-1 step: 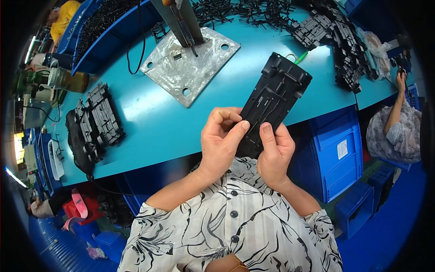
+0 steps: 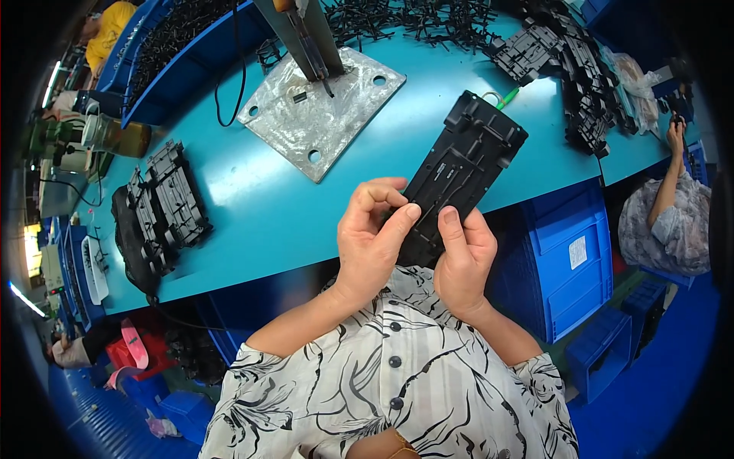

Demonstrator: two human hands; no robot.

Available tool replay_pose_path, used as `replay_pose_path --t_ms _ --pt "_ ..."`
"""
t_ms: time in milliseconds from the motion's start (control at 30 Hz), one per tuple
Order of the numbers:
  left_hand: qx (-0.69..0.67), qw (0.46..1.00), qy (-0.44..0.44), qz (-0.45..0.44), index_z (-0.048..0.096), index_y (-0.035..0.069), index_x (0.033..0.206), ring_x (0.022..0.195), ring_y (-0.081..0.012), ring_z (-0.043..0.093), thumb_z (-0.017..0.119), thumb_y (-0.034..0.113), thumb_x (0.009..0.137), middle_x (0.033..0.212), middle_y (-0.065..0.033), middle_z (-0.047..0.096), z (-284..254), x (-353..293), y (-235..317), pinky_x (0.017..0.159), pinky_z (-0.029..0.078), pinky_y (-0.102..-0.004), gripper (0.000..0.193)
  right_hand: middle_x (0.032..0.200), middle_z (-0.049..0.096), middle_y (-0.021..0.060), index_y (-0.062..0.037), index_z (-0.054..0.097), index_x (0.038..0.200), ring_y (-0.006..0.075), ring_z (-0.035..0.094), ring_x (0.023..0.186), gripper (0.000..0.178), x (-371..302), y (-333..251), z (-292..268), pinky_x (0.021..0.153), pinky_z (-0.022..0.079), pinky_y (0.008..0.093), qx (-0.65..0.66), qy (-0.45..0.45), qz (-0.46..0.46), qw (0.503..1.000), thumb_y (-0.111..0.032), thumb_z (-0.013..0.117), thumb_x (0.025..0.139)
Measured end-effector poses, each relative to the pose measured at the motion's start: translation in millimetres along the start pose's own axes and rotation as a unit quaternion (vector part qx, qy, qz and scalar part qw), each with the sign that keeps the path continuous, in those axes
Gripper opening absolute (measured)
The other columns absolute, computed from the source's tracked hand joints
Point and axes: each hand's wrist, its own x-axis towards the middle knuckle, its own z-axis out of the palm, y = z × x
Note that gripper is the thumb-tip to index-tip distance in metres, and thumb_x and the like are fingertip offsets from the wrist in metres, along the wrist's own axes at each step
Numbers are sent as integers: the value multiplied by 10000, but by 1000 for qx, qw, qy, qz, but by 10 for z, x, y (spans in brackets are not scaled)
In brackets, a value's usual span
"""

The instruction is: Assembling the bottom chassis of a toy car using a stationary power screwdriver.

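Both my hands hold a long black moulded plastic part (image 2: 466,157) at its near end, tilted over the front edge of the table. My left hand (image 2: 375,237) pinches its left side, thumb on the face and fingers curled. On the right side, my right hand (image 2: 466,260) grips it, thumb lying on the face and fingers mostly behind. The part's face has ribs, a thin rod and raised blocks at the far end. Beyond that end, a green-handled tool (image 2: 508,98) lies on the table, partly hidden by the part.
A metal base plate (image 2: 321,115) with an upright post stands on the turquoise table (image 2: 252,229). Similar black parts (image 2: 172,199) lie at left, with more (image 2: 585,92) at right. Small black pieces (image 2: 443,23) pile up behind. Blue crates (image 2: 569,260) sit below; a co-worker (image 2: 665,222) is at right.
The far end of the black plastic part has dipped very slightly toward me. Both hands keep their hold, almost unmoved.
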Motion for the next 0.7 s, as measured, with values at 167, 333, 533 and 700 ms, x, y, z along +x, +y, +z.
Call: replay_pose_path --t_ms 167,333,533,700 --pt "335 895 -27 292 613 22 860 764 -161 547 701 -18 763 1062 -135 563 -138 69 -25 691 454 -271 137 972 635 19 13 609 1045 27 521 781 190 47 -85 38 681 408 171 30 -5 32 999 -122 502 965" --pt "410 812 -131 394 610 -12 975 830 -299 556 743 8 681 953 -188 552 -218 131 4 667 467 -339 324 733 547 -67 -18 630 929 -12 331 573 173 96 -82 -17 498 236 176 -27 -24 49 998 -144 514 960" --pt "415 820 -170 355 548 -49 1087 910 -334 576 823 137 633 1043 -204 570 -201 110 125 772 481 -385 562 778 584 0 5 632 961 40 476 642 210 207 -200 -3 564 378 179 -79 -58 77 992 -162 506 966" --pt "131 983 -124 -25 535 -54 1132 846 -162 606 712 79 783 1000 -104 612 -230 143 108 721 498 -292 414 973 643 107 49 611 1075 115 606 815 224 334 -267 6 647 505 227 -127 -99 76 984 -115 529 945"
